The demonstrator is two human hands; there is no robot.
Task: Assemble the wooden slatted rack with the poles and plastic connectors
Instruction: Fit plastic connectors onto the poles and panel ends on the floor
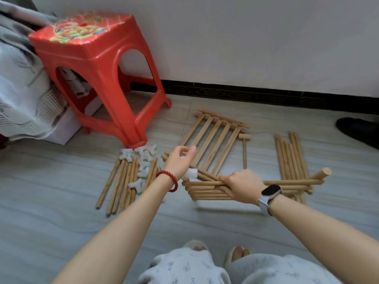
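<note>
A wooden slatted panel (213,144) lies flat on the floor near the wall. My right hand (242,186) grips one wooden pole (287,182) over a stack of long poles (207,193). My left hand (180,160) is curled round a white plastic connector (191,173) at that pole's left end. How far the connector sits on the pole is hidden by my hand. More white connectors (143,158) lie in a heap by the stool leg, on top of a bundle of shorter poles (121,181).
A small wooden mallet (244,148) lies right of the panel, and another bundle of poles (291,156) beyond it. A red plastic stool (96,64) stands at the left, next to a cloth-covered white basket (51,107). A black shoe (359,130) is at the far right.
</note>
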